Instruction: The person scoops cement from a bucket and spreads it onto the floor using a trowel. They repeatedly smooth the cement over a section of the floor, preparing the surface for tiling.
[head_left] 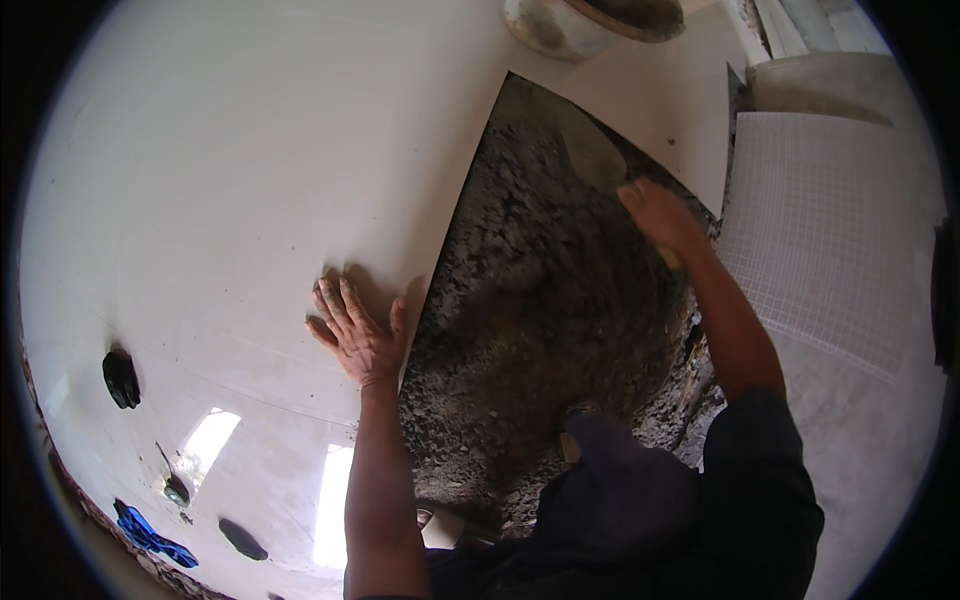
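My left hand (358,335) lies flat with fingers spread on a large, glossy white tile (250,180), close to its edge beside the bare bed. In my right hand (662,218) is a trowel (594,150), gripped by its pale handle, which sticks out below my fist. The trowel's grey blade rests on or just over the far end of the dark, crumbly mortar bed (530,250). That bed lies between the white tile and a smaller pale tile (660,110) at the far right.
A round, stained basin (560,30) stands on the tiles at the top. To the right lies a pale panel with a grid pattern (820,230). Across the left floor are a black object (121,378), a small tool (176,489), a blue and black item (155,535) and a dark oval thing (243,539).
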